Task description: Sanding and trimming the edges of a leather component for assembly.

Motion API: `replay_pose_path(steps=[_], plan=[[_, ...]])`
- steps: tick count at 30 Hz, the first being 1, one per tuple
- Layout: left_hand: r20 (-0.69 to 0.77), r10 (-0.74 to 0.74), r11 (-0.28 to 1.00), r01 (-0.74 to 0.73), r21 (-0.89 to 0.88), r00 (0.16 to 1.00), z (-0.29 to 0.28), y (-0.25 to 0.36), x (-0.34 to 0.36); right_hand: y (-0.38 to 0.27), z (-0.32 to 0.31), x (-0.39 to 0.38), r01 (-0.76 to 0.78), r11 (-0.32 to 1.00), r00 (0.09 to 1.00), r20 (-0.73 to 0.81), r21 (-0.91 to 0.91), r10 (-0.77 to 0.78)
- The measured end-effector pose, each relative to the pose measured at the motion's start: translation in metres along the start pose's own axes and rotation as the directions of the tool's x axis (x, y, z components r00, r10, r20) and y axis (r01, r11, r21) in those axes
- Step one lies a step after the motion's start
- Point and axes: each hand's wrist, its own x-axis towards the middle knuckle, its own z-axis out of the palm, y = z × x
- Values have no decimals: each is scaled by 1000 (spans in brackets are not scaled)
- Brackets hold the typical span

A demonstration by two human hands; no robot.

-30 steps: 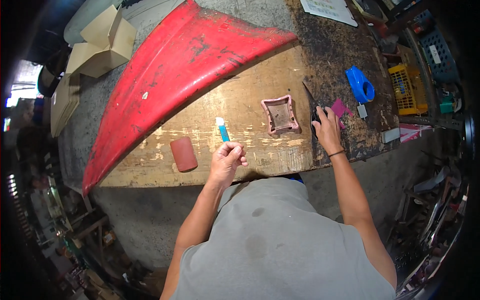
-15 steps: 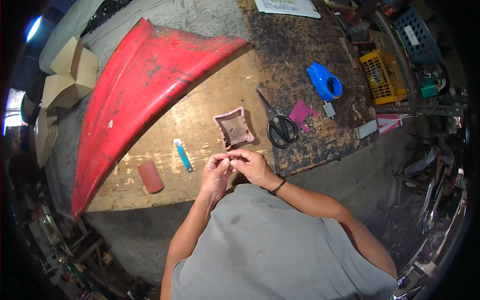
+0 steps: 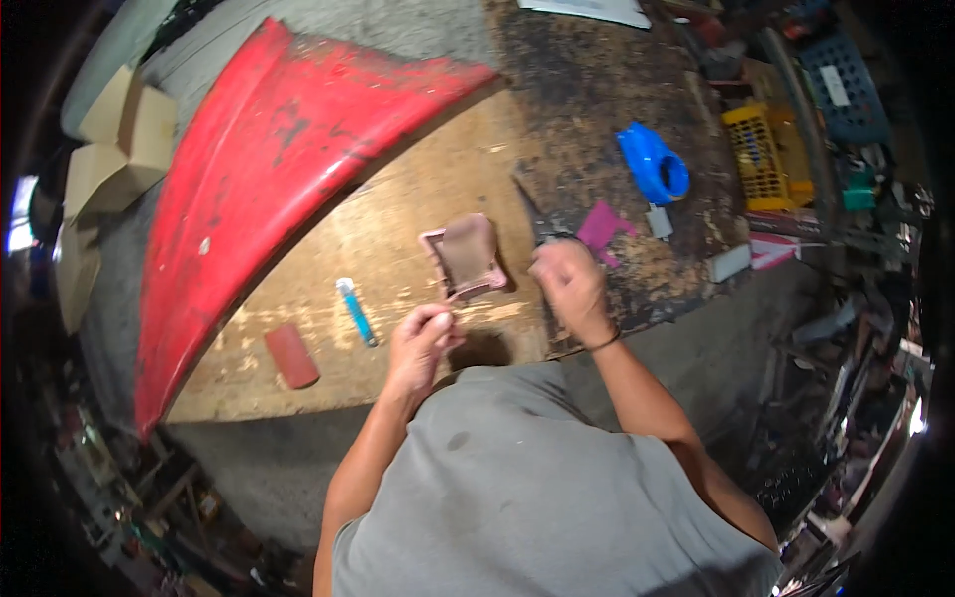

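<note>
My left hand (image 3: 428, 338) is pinched near the bench's front edge, below a small pink square tray (image 3: 432, 243) with a dull interior; whatever its fingertips hold is too small to make out. My right hand (image 3: 569, 284), blurred and curled, is over the handles of black scissors (image 3: 532, 209), touching or just above them; I cannot tell which. Left of my left hand lie a blue-handled tool with a white end (image 3: 356, 316) and a red-brown rectangular pad (image 3: 291, 356). Pink scraps (image 3: 602, 229) lie right of the scissors, below a blue plastic tape dispenser (image 3: 647, 159).
A large scuffed red panel (image 3: 259, 149) spans the bench's left and back. Cardboard pieces (image 3: 119, 169) sit beyond it. At right are a yellow crate (image 3: 756, 159), a grey-blue basket (image 3: 836, 90) and a pale block (image 3: 729, 263). Paper (image 3: 587, 12) lies at the back.
My hands came together at the front edge half a second ago, away from the blue tool and scissors; now my right hand has moved apart, up and right to the scissors.
</note>
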Motion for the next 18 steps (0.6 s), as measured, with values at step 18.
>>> replay_pose_path(steps=[18], plan=[[43, 72, 943, -54, -327, 996, 27, 29, -2, 160, -104, -1, -403, 904, 874, -354, -143, 334]])
